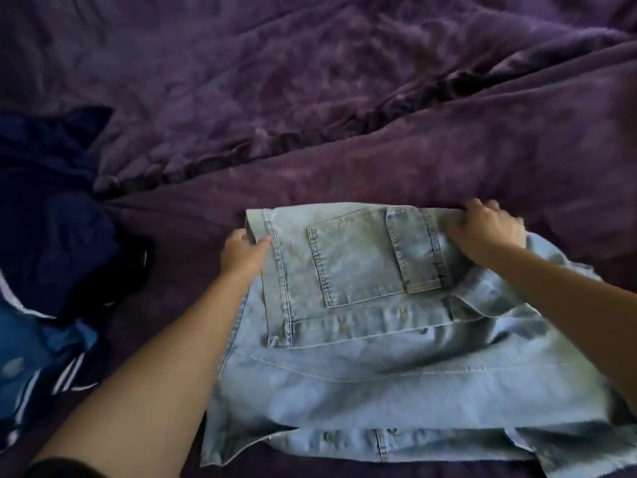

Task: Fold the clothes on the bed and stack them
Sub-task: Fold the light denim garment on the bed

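Both L hand (243, 251) & R hand (489, 232) grip jeans (379, 360) far edge.

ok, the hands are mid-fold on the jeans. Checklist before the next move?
1. Left hand grips the left edge of the jeans, thumb on top: ok.
2. Right hand grips the far right corner of the folded layer: ok.
3. Folded layer lies flat: not ok, the denim is bunched under the right wrist.
4. Edges line up: not ok, the lower layer sticks out on the right and along the near side.
5. Dark blue clothes lie apart from the jeans, to the left: ok.
6. Finished stack ready to receive the jeans: cannot tell, none is in view.
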Demonstrator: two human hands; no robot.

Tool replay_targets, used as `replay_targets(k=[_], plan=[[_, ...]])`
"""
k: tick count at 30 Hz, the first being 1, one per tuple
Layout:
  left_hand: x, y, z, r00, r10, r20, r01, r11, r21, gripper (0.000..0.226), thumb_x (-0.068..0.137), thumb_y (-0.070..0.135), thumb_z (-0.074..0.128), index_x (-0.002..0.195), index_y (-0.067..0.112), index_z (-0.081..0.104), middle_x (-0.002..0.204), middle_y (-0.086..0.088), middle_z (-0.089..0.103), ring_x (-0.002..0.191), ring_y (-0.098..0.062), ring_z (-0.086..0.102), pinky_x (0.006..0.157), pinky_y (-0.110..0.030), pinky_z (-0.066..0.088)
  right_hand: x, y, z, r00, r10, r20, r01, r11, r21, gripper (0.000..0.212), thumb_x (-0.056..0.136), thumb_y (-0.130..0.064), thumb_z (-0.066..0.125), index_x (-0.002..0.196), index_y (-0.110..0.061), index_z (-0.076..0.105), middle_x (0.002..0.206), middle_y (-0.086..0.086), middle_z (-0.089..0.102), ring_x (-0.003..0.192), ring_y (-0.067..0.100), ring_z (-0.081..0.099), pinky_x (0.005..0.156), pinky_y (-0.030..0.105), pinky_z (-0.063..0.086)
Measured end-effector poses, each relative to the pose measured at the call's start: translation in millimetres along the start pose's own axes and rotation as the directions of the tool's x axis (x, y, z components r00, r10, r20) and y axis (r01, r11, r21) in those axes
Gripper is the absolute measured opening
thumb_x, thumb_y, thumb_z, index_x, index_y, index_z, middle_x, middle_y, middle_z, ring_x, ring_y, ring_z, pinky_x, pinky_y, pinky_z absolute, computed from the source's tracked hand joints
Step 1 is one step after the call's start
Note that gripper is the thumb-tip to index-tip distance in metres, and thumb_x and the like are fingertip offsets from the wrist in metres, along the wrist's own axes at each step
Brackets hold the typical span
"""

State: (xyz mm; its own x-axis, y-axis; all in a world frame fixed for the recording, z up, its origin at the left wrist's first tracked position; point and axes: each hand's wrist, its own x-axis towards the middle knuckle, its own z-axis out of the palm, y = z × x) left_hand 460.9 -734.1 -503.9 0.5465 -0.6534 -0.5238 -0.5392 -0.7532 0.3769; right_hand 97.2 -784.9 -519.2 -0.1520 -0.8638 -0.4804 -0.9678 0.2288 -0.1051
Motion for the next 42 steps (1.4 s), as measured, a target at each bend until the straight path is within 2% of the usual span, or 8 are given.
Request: replay_targets(k=[5,11,15,21,25,30,36,42], plan=[[39,11,15,0.999,0.002,-0.048,-0.021,0.915,-0.402,0.012,0.075,0.015,0.076,0.078,0.009,0.067,0.063,0.005,0.053,0.054,-0.005,0.046,0.05,-0.021,0.036,-44,-2,9,0.994,-0.071,-0.087,0.073,0.997,0.026,0.028,0.088,-0.042,0.058,0.098,-0.016,0.058,0.095,0.02,0.067,0.088,0.044,0.061,0.067,0.039,0.037],[110,44,-42,0.963,0.105,-0.249,-0.172,0.949,-0.263,0.013,0.078,0.024,0.067,0.079,0.017,0.057,0.078,-0.002,0.049,0.071,-0.012,0.045,0.053,-0.024,0.037,-52,-21,-21,0.937,-0.257,-0.238,0.295,0.945,0.142,0.023,0.082,-0.036,0.071,0.086,-0.018,0.057,0.071,-0.005,0.048,0.073,0.034,0.061,0.06,0.03,0.033],[109,30,-36,0.97,0.07,-0.234,-0.102,0.986,-0.129,0.03,0.084,0.022,0.063,0.109,0.007,0.067,0.104,-0.01,0.066,0.096,-0.023,0.062,0.081,-0.034,0.047,-73,-27,22,0.844,-0.481,0.238,0.461,0.877,0.137,0.05,0.077,-0.075,0.045,0.072,-0.027,0.057,0.076,-0.013,0.053,0.077,0.012,0.057,0.061,0.029,0.041],[63,-4,-12,0.983,0.088,-0.163,-0.103,0.991,-0.089,0.052,0.073,0.037,0.074,0.117,0.017,0.055,0.104,-0.01,0.069,0.1,-0.031,0.064,0.089,-0.044,0.051,-48,-25,32,1.0,-0.008,0.006,0.006,0.927,0.374,0.047,0.09,-0.052,0.052,0.069,-0.012,0.063,0.061,0.003,0.06,0.071,0.03,0.061,0.064,0.036,0.044],[26,-14,3,0.989,0.102,-0.103,-0.104,0.994,-0.021,0.063,0.076,0.027,0.075,0.13,0.018,0.046,0.127,-0.015,0.058,0.117,-0.036,0.053,0.098,-0.046,0.044,-26,-57,26,0.96,0.093,0.263,-0.239,0.761,0.604,0.049,0.078,-0.058,0.068,0.057,-0.014,0.061,0.049,-0.006,0.054,0.052,0.014,0.051,0.053,0.027,0.039],[33,-33,-30,0.945,0.31,-0.1,-0.295,0.945,0.139,0.056,0.079,0.007,0.069,0.131,0.014,0.05,0.105,-0.017,0.065,0.101,-0.04,0.059,0.089,-0.044,0.046,20,-71,9,0.959,0.283,0.023,-0.194,0.596,0.779,0.021,0.066,-0.024,0.085,0.076,-0.02,0.067,0.082,0.0,0.07,0.08,0.017,0.067,0.079,0.037,0.058],[57,-27,-42,0.938,0.345,-0.031,-0.294,0.84,0.455,0.049,0.081,0.009,0.063,0.127,0.017,0.049,0.116,-0.019,0.05,0.105,-0.044,0.052,0.084,-0.05,0.045,64,-59,-42,0.987,0.159,-0.002,-0.153,0.956,0.252,0.032,0.071,-0.04,0.076,0.097,-0.021,0.072,0.094,0.005,0.069,0.088,0.025,0.064,0.08,0.035,0.055],[106,26,-20,0.982,0.133,-0.135,-0.123,0.989,0.077,0.061,0.076,0.03,0.074,0.13,0.017,0.05,0.129,-0.012,0.057,0.118,-0.034,0.054,0.099,-0.043,0.045,70,-74,-34,0.99,-0.095,0.099,0.062,0.953,0.295,0.039,0.079,-0.042,0.075,0.109,-0.018,0.071,0.094,0.001,0.069,0.086,0.02,0.064,0.075,0.028,0.05]])
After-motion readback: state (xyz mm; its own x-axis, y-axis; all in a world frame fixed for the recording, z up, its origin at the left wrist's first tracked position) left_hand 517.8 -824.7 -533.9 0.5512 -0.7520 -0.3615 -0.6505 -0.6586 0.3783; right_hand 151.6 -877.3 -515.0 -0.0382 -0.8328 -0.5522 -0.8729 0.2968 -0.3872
